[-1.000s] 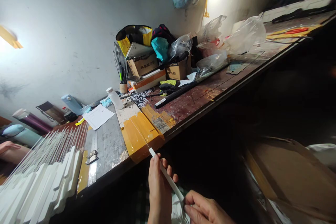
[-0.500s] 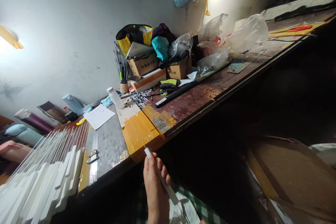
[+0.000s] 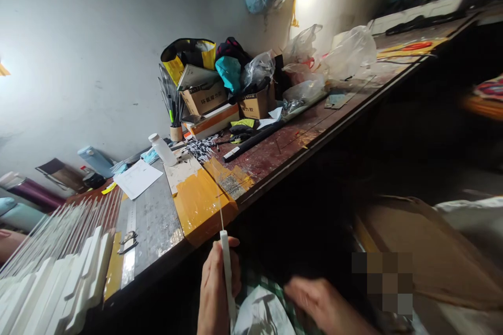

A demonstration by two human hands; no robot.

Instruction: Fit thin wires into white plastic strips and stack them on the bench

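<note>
My left hand (image 3: pixel 220 277) is closed around a slim white bar (image 3: pixel 225 254), held nearly upright below the bench edge. From the bar's top a thin pale rod (image 3: pixel 221 214) sticks up in front of a block wrapped in yellow tape (image 3: pixel 200 201). My right hand (image 3: pixel 314 296), blurred by motion, is lower right, apart from the bar; its fingers reach leftward and no object shows in them. Between the hands lies white material (image 3: pixel 261 311) over green checked cloth (image 3: pixel 281 293). At lower left, many similar white bars (image 3: pixel 51 288) with thin rods lie in rows.
A metal ruler (image 3: pixel 129 251) with a small metal clamp (image 3: pixel 128 242) lies on the bench. Behind are a paper sheet (image 3: pixel 138 178), a white bottle (image 3: pixel 163 149) and cardboard boxes (image 3: pixel 204 97). An open cardboard box (image 3: pixel 424 246) stands at right, below bench level.
The white bar has swung from leaning left to nearly upright in my left hand. My right hand has come into view from the bottom edge. The view has shifted slightly right.
</note>
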